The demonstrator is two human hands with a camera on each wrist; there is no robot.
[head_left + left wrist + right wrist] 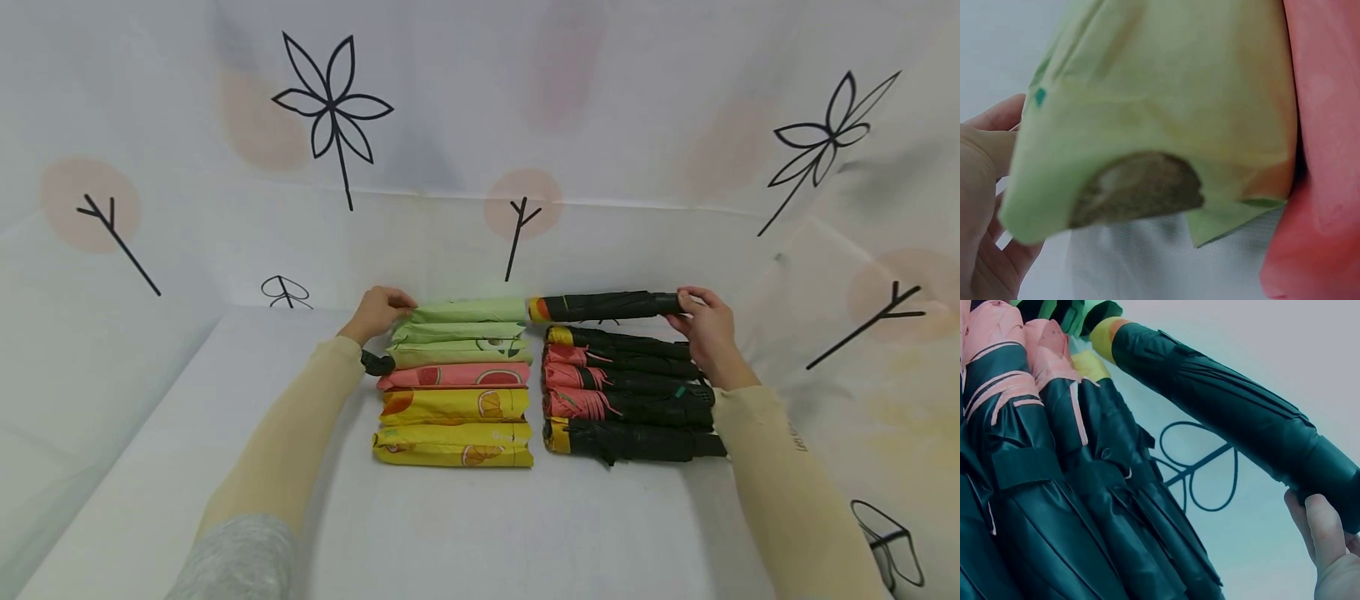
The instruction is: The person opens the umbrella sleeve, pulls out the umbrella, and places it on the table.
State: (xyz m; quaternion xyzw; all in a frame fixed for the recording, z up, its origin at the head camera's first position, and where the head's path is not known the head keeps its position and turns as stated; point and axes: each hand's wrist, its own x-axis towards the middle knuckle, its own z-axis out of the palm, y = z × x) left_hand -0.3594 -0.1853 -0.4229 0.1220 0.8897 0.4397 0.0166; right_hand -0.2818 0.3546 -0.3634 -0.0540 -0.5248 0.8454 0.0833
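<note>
My left hand [378, 312] pinches the left end of a light green fabric sleeve [468, 312] at the back of a stacked row. Its thumb and fingers [1000, 140] show at the edge of green fabric in the left wrist view. With my right hand [705, 329] I grip the black handle end of a folded umbrella [600, 307]. Black cloth wraps this umbrella, and its yellow-orange tip points left, close to the green sleeve's right end. In the right wrist view, the umbrella [1216, 406] slants away from the other folded umbrellas.
Nearer on the white surface [585, 533] lie more green sleeves, a pink watermelon-print sleeve [457, 376] and yellow orange-print sleeves [453, 444]. To their right lie several black folded umbrellas [637, 439] with pink or yellow tips. A white patterned sheet [450, 125] hangs behind.
</note>
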